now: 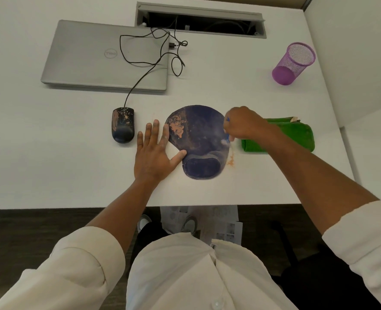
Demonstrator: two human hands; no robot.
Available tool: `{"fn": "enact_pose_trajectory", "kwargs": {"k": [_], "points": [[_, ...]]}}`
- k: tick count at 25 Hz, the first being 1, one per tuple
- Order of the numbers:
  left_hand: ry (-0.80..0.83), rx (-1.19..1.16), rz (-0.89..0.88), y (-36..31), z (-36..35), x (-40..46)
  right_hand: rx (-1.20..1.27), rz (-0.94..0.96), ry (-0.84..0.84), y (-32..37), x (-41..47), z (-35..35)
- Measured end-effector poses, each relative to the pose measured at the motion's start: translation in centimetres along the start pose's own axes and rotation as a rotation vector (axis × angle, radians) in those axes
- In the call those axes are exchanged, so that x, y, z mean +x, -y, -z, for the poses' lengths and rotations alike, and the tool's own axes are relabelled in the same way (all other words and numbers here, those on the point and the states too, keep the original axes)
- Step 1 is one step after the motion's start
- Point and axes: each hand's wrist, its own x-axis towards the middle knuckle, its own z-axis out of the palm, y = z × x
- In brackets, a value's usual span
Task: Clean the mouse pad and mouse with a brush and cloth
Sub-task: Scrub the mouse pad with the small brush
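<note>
Right hand curls round a small blue brush at the right edge of the mouse pad; only slivers of blue show above and below the fist, so the bristles cannot be made out; left hand lies flat and spread on the white desk, its thumb tip and forefinger touching the pad's left rim, seemingly pinning it. Pad sits mid-desk with its long axis running near to far, wrist rest at the near end; the orange dirt sits on its far-left part, so from the brush hand the remaining grime lies to the left, across the pad; a little orange dust lies on the desk just off the pad's near-right edge. Dirty mouse rests left of the flat hand, well apart from the brush and nearer the left hand, its cable trailing over the closed laptop. Green cloth is just right of the pad, partly under the right forearm; a purple mesh cup stands far right.
</note>
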Motion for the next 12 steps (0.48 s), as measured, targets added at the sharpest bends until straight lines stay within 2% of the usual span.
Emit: {"fn": "enact_pose_trajectory", "kwargs": {"k": [1,4,7,8,11,12], "points": [[0.000,-0.002,0.000,0.05,-0.02,0.04,0.003,0.003,0.000,-0.01,0.01,0.17],[-0.008,-0.007,-0.006,0.06,-0.15,-0.02,0.115,0.050,-0.149,0.12,0.07,0.49],[-0.009,-0.001,-0.003,0.06,-0.17,0.01,-0.004,-0.003,0.040,-0.51,0.00,0.18],[-0.008,-0.001,-0.002,0.08,-0.15,0.03,-0.015,-0.011,0.041,-0.50,-0.05,0.18],[-0.008,-0.005,-0.004,0.10,-0.18,-0.02,0.114,0.064,-0.134,-0.38,-0.27,0.30],[-0.010,-0.005,-0.005,0.09,-0.19,-0.05,0.125,0.071,-0.104,-0.64,-0.40,0.28]]}}
